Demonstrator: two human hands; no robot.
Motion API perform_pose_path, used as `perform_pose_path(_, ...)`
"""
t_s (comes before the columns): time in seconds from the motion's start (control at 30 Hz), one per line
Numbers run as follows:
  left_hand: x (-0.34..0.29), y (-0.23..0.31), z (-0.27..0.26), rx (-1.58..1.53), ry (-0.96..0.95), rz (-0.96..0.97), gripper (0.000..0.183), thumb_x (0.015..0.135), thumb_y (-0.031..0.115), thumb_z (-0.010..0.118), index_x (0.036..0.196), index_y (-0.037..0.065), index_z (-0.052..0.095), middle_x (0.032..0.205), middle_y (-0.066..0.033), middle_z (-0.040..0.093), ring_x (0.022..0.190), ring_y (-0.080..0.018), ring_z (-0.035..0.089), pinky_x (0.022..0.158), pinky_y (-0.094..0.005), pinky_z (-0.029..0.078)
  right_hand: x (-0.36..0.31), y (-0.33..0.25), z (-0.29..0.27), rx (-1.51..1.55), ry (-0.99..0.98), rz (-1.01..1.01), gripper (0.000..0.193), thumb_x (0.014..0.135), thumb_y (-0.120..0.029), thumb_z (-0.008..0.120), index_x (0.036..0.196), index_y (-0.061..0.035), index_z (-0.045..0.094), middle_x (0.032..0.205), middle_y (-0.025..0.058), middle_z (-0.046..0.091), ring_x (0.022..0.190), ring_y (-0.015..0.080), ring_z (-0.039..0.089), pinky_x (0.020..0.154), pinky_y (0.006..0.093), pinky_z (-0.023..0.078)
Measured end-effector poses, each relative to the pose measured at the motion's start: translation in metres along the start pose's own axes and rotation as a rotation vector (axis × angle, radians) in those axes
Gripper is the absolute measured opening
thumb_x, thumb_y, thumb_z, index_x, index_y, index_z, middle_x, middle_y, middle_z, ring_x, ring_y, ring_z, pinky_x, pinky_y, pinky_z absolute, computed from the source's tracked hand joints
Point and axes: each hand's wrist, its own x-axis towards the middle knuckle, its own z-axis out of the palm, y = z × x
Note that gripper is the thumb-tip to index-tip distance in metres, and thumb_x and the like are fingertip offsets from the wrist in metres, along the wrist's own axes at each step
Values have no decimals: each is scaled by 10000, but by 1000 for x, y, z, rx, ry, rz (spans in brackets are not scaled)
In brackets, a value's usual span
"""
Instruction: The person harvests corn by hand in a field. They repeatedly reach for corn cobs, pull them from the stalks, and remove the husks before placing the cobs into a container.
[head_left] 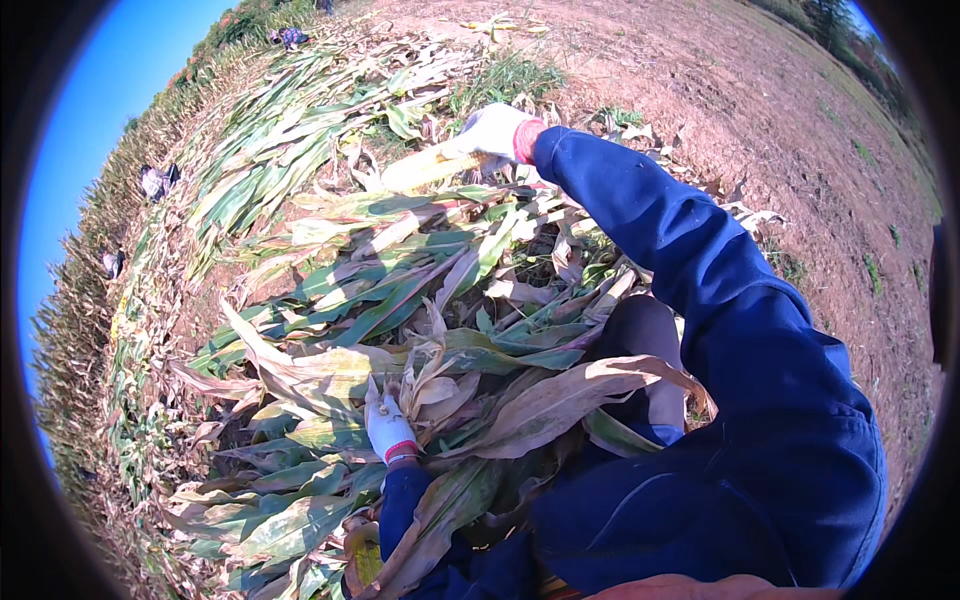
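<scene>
My right hand (pixel 492 130), in a white glove with a red cuff, is stretched out ahead and closed round one end of a pale yellow ear of corn (pixel 420 168). The bare cob points left, above the cut stalks. Lower down, my left hand (pixel 388 422), gloved the same way, is closed at the base of a dry, split corn husk (pixel 436 388). Its fingers are partly lost among the leaves. Green and tan corn stalks (pixel 350 310) lie in a thick layer under and around both hands.
My bent knee (pixel 640 335) presses among the leaves. More felled stalks (pixel 290 140) stretch away at the far left, beside standing dry corn (pixel 75 330). Other people (pixel 155 182) are in the distance there. Bare brown soil (pixel 790 150) spreads on the right. Some husked corn (pixel 490 25) lies far ahead.
</scene>
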Motion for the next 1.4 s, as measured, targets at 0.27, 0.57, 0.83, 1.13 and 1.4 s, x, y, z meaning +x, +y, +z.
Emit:
perform_pose_path(0.27, -12, 20, -7, -119, 64, 51, 468, 1004, 97, 547, 1453, -36, 532, 1357, -224, 631, 1209, -312, 630, 1054, -351, 453, 9, 7, 99, -131, 177, -70, 364, 879, -354, 743, 1117, -78, 732, 1010, 139, 749, 951, 274, 712, 861, 365, 542)
perform_pose_path(0.57, -17, 39, -19, -220, 28, 94, 528, 974, 113, 629, 1479, 4, 519, 1399, -190, 605, 1224, -310, 625, 1056, -390, 465, -146, 21, 316, -48, -608, 68, 493, 937, -449, 604, 1273, -95, 672, 1227, 198, 701, 1133, 385, 667, 982, 447, 518)
perform_pose_path(0.83, -11, 100, -132, -125, -164, 344, 552, 940, 177, 744, 1414, -23, 542, 1391, -179, 604, 1270, -295, 586, 1086, -389, 448, -176, 57, 364, -162, -655, -13, 514, 1011, -504, 504, 1315, -109, 632, 1204, 197, 705, 1101, 407, 674, 928, 476, 527)
perform_pose_path(1.13, 48, -2, 31, 436, -557, -79, 521, 934, 458, 668, 1213, 21, 724, 1169, -217, 732, 1125, -360, 691, 999, -413, 512, -212, 24, 343, -253, -800, -30, 420, 1033, -434, 435, 1208, -139, 677, 1099, 184, 727, 1028, 395, 690, 888, 490, 536)
perform_pose_path(1.4, 62, -65, 57, 282, -669, -120, 530, 1018, 475, 530, 1169, 7, 726, 1129, -220, 733, 1049, -376, 690, 926, -418, 520, -192, 42, 348, -157, -879, 107, 462, 1018, -459, 497, 1297, -133, 669, 1215, 180, 710, 1124, 369, 670, 979, 426, 516)
